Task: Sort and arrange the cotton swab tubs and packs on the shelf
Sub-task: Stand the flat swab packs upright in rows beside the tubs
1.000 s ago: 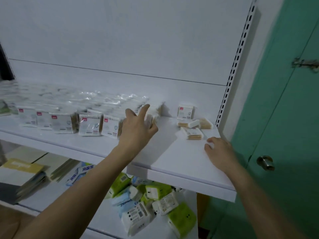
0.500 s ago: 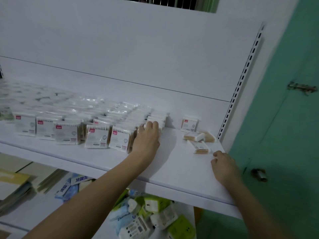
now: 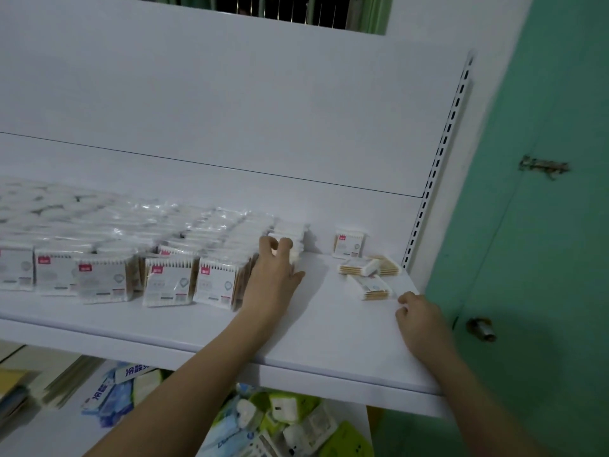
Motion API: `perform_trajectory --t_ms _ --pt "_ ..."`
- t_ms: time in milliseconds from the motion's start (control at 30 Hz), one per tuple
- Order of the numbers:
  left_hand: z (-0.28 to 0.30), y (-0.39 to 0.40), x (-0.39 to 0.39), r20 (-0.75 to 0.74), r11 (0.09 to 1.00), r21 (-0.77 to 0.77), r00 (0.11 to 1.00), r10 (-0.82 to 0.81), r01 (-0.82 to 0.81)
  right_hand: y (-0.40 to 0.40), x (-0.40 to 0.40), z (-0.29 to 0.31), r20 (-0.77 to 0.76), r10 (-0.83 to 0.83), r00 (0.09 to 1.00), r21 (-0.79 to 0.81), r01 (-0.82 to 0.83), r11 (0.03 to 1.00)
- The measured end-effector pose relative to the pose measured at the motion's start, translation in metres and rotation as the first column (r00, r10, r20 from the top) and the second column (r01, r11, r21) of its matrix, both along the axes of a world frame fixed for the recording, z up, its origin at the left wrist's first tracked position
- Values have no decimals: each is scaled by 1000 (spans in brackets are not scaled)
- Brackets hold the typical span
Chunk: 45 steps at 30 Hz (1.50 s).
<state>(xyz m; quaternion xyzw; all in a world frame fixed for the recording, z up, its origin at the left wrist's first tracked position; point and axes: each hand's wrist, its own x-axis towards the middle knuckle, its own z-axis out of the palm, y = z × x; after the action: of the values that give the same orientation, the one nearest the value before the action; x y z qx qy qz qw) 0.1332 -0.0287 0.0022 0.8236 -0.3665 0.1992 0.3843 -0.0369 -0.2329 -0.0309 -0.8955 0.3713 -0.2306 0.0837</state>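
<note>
a white shelf (image 3: 329, 338) fronts a white back panel (image 3: 230, 103) with a slotted rail (image 3: 438, 166) at 2 o'clock; a green door (image 3: 543, 258) stands at 3 o'clock. rows of packs (image 3: 168, 285) fill the shelf from 9 o'clock to centre, five fronts showing. four loose packs (image 3: 359, 267) sit just right of centre. left hand (image 3: 273, 275), grip curled on the end row. right hand (image 3: 420, 319) rests on the shelf, fingers loosely curled and holding nothing.

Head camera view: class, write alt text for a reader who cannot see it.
A person's left hand grips the rightmost cotton swab packs in a long row on a white shelf. The right hand rests near the shelf's right end, beside loose packs, one standing upright.
</note>
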Motion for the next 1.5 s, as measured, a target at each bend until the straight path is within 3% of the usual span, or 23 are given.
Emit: perform_trajectory --t_ms 100,167,267,333,400,500,633,800,933,1067,1200,1333,1500 --pt "7 -12 -20 188 992 -96 980 -62 81 -1 2 4 -85 -35 996 -43 32 999" --pt "10 -32 -36 242 987 -15 958 -152 160 -3 6 11 -174 -55 983 -106 37 994" --pt "6 -75 -47 -54 950 203 971 -231 237 -4 14 16 -200 -49 979 -151 18 988" --pt "2 -100 -47 -274 939 218 940 -203 267 -7 19 14 -147 -54 988 -122 36 992" --pt "-7 -120 -43 -365 952 204 920 -143 229 -11 20 12 -100 -53 994 -78 46 996" --pt "-19 -133 -40 -342 962 219 936 -83 166 -18 19 7 -69 -41 997 -64 37 997" --pt "-21 -128 -37 -361 969 162 925 -120 189 -21 20 5 -60 -30 998 -37 28 999" --pt "-20 -114 -39 -260 962 224 961 -94 154 -21 18 6 -43 -21 999 7 22 1000" --pt "0 -89 -36 -268 984 100 956 -118 149 -20 16 6 -61 -15 998 9 16 1000" --pt "14 -54 -56 -347 980 -158 922 -170 122 -20 17 6 -78 -24 997 -5 24 1000" --pt "18 -20 -69 -327 944 -331 938 -113 -1 -18 14 5 -33 -19 999 7 19 1000" --pt "15 10 -57 -244 961 -218 963 116 -171 -17 12 4 -18 -8 1000 -4 8 1000" --pt "17 22 -46 -111 968 152 969 219 -202 -15 12 4 -3 -12 1000 -23 12 1000"
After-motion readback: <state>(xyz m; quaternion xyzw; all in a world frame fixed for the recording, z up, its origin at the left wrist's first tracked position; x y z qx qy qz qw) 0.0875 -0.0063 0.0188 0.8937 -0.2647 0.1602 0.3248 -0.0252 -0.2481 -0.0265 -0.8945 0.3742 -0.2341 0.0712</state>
